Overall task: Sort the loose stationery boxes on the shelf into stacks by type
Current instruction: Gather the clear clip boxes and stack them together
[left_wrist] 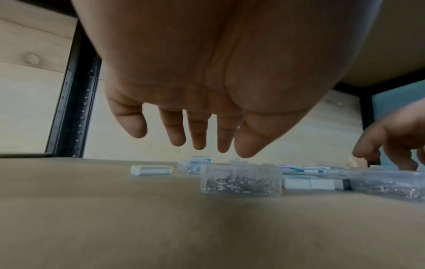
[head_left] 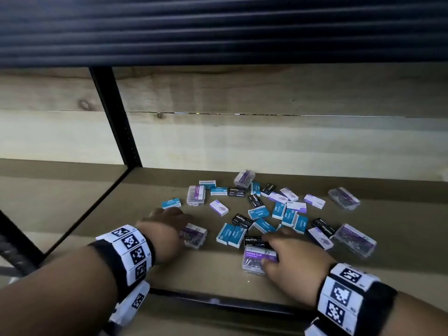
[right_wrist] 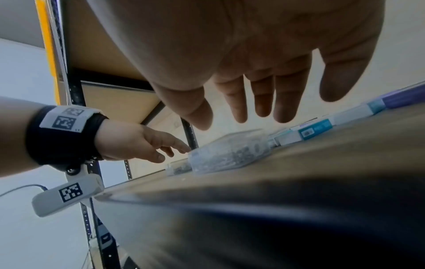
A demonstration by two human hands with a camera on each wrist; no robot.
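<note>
- No stack made yet: stationery boxes [head_left: 257, 212] all loose and mixed on shelf [head_left: 97, 204].
- Left hand [head_left: 167, 229] and right hand [head_left: 288, 253] relaxed above clear paper clip boxes [head_left: 258, 260], grasping nothing.

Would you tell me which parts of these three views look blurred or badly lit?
Head view: sharp centre, clear case at right smeared. Left wrist view: palm of left hand soft, shelf board foreground blurred. Right wrist view: shelf edge dark and streaked.
</note>
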